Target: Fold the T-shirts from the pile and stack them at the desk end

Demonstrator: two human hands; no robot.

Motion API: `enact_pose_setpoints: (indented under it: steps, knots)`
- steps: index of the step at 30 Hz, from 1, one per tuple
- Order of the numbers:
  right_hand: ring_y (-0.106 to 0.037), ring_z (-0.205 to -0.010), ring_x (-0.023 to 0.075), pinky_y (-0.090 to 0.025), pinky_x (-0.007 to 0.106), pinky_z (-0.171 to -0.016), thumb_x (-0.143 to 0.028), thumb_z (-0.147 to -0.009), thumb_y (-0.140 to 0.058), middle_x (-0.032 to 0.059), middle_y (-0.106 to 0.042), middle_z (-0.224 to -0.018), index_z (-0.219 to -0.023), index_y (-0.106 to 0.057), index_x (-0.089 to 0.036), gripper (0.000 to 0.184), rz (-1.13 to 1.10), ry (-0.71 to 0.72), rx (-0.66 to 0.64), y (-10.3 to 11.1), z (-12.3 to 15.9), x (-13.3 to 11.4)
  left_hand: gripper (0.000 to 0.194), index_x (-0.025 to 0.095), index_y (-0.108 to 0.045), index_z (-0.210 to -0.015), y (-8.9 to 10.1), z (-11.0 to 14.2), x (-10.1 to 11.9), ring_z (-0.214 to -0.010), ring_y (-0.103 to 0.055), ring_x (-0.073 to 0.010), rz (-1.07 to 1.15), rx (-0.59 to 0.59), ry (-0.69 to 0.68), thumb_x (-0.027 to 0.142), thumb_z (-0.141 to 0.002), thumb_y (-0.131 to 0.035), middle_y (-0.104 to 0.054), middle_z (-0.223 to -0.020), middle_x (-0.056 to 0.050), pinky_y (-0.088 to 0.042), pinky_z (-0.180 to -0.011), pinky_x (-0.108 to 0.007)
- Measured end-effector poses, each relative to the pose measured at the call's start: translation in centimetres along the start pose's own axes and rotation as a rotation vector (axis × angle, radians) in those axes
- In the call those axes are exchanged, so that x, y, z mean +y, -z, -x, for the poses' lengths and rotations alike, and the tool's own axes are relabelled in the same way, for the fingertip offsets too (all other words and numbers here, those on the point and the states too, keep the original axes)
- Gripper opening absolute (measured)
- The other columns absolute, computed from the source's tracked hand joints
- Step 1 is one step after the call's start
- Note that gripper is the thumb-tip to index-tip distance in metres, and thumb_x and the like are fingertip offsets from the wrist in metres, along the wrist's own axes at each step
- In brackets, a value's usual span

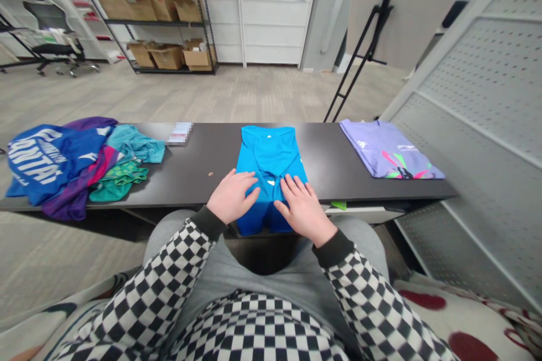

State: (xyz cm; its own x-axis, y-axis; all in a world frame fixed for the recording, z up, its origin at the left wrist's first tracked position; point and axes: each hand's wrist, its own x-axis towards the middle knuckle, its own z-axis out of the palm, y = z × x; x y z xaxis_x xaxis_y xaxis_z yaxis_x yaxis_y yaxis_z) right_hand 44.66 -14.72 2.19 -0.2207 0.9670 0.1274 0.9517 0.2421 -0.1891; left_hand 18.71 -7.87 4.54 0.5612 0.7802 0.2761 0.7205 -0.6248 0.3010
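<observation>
A bright blue garment [271, 149], which looks like stretch shorts or leggings, lies lengthwise on the dark table [203, 149] before me. Small white logos mark its middle, and its lower end hangs over the near edge in two leg-like parts. My left hand [232, 196] rests flat on its left side, fingers stretched out. On the opposite side lies my right hand [305, 208], palm down with fingers spread. Neither hand grips the cloth. The fabric beneath my palms is hidden.
A heap of blue, purple and green clothes [76, 161] overhangs the table's left front edge. On the right lies a folded lilac T-shirt [387, 146]. A small blurred packet [180, 133] sits near the back edge. A perforated metal panel [491, 101] borders the table's right end.
</observation>
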Motion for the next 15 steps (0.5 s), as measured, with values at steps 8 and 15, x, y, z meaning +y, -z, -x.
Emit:
enact_pose_setpoints:
  steps: [8,15]
  knots:
    - [-0.029,-0.175,0.0396,-0.024,0.061,-0.141,-0.056,-0.115,-0.05,0.0145,-0.032,-0.187,-0.181,-0.04,-0.017,0.077,0.035,-0.006,-0.012,0.2,0.1,-0.1,0.071,0.016,-0.042,-0.178,-1.2,-6.9,0.7,-0.175,-0.031,-0.037,0.011,-0.106,-0.019,0.049,-0.116,-0.046,-0.038,-0.186,-0.015,-0.029,-0.141,-0.06]
    - [-0.027,-0.175,0.0401,-0.023,0.062,-0.142,-0.056,-0.113,-0.056,0.0158,-0.03,-0.188,-0.179,-0.042,-0.015,0.08,0.012,0.015,-0.054,0.7,0.3,0.1,0.07,0.027,-0.041,-0.181,-3.2,-7.8,2.1,-0.176,-0.025,-0.0399,-0.052,-0.329,-0.006,0.058,-0.118,-0.034,-0.031,-0.189,-0.008,-0.022,-0.141,-0.068]
